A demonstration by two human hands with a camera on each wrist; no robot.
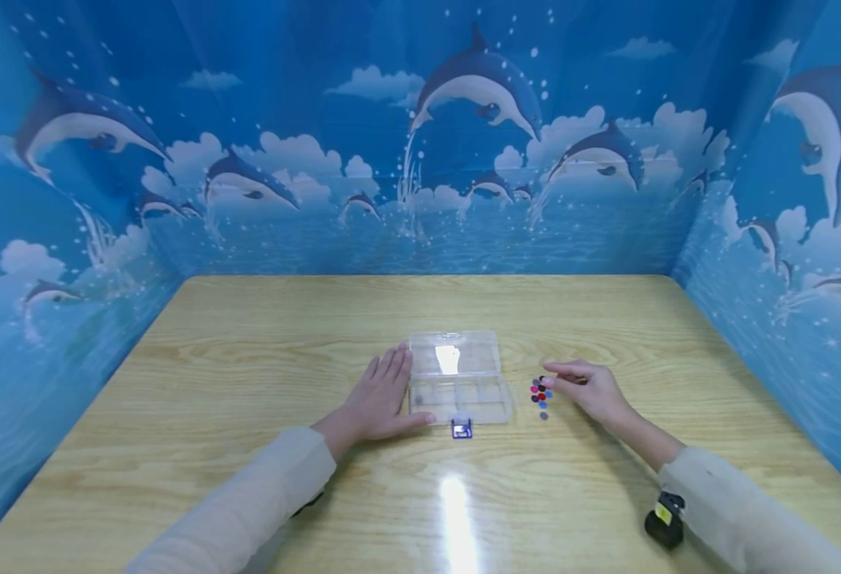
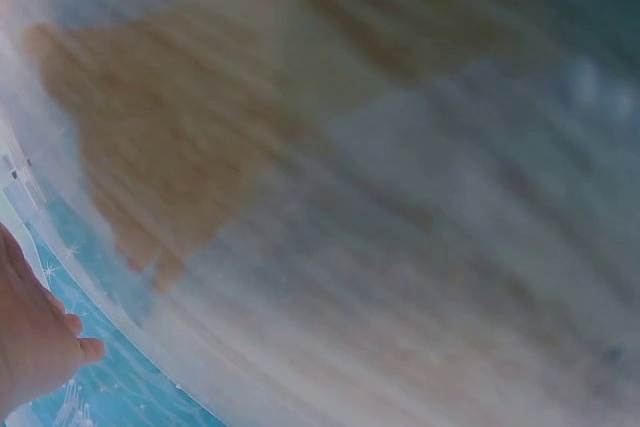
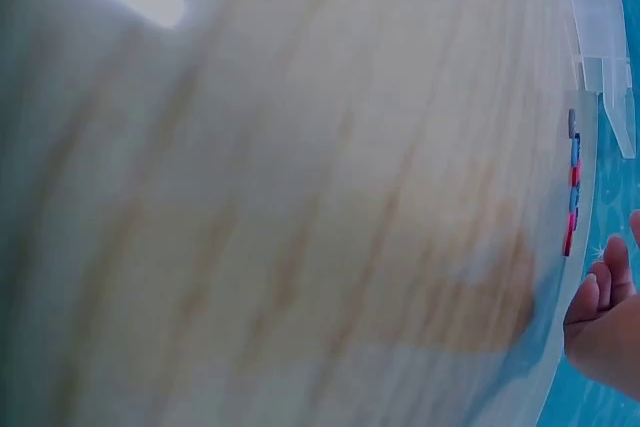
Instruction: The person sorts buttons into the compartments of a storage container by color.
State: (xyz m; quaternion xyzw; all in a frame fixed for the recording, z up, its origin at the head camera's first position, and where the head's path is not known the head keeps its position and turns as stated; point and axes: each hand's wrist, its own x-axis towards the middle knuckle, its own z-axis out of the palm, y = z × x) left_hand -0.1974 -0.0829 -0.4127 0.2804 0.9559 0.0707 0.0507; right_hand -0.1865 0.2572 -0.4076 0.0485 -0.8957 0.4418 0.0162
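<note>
A clear plastic compartment box [image 1: 456, 399] lies on the table with its lid [image 1: 430, 351] folded back and a blue-and-white latch [image 1: 461, 429] at its front. Against the box's left side my left hand [image 1: 380, 399] rests with straight fingers, the thumb along the front edge. To the right of the box is a small cluster of button-like discs [image 1: 542, 397] in red, blue, black, grey and pink. My right hand [image 1: 595, 392] reaches over the cluster's far end, thumb and forefinger apart. In the right wrist view the discs [image 3: 573, 177] line up beyond the tabletop, near the curled other fingers.
The wood-grain table [image 1: 284, 319] is enclosed by a blue dolphin-print curtain [image 1: 320, 159] at the back and sides. A black wrist device [image 1: 666, 522] hangs at the right sleeve. Light reflects off the table [image 1: 535, 510] in front.
</note>
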